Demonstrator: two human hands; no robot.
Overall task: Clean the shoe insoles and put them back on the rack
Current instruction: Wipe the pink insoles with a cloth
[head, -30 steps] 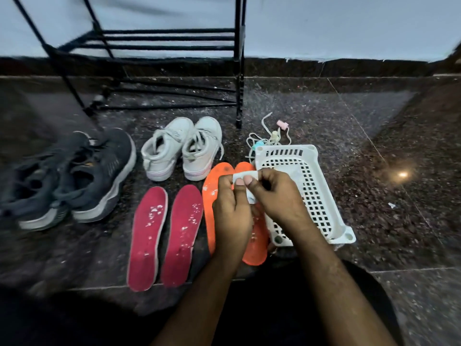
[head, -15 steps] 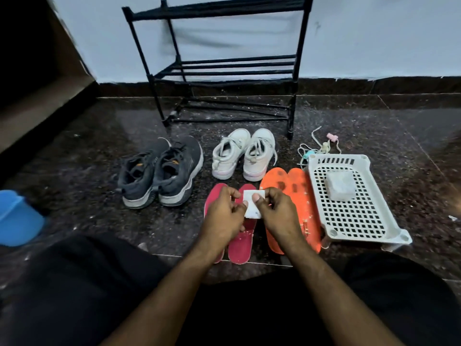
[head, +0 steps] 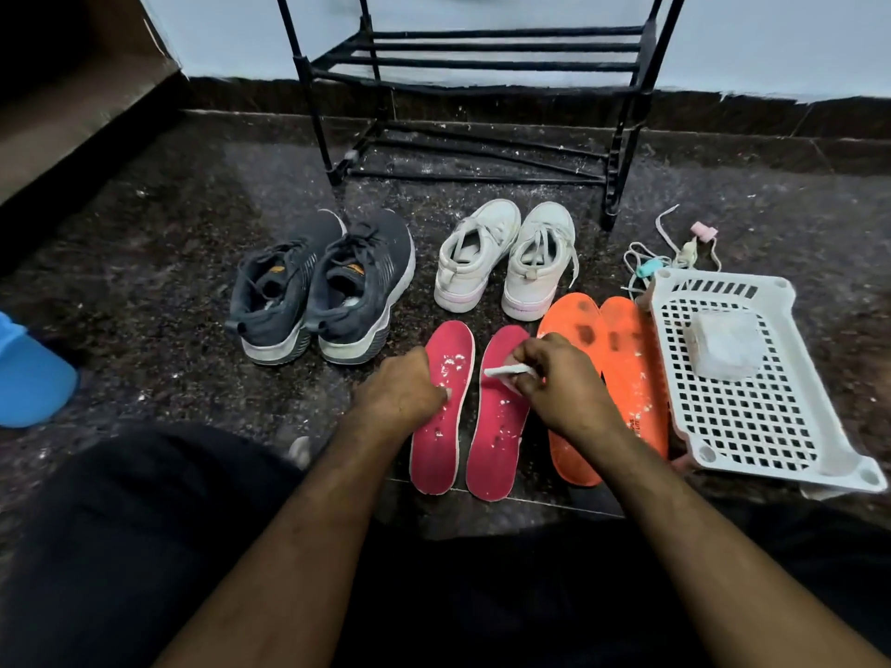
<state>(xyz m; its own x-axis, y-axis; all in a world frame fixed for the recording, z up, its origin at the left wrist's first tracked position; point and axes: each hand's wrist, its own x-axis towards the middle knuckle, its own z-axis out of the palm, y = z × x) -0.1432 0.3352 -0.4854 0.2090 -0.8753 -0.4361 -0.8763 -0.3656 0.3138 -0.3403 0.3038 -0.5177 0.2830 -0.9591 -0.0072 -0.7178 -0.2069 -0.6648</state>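
Beside the white perforated plastic basket [head: 752,412], the right hand [head: 554,378] pinches a small white wipe [head: 504,371] over two speckled red foam insoles [head: 496,426]; the left hand [head: 400,392], fingers curled, presses one; orange insoles [head: 622,359] lie between.

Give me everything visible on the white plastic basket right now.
The white perforated plastic basket sits flat on the dark speckled floor, at the far right beside the orange insoles. It has a rectangular grid bottom, slotted far wall and round corner sockets. A pale wrapped block lies inside near its far end. Neither hand touches it.
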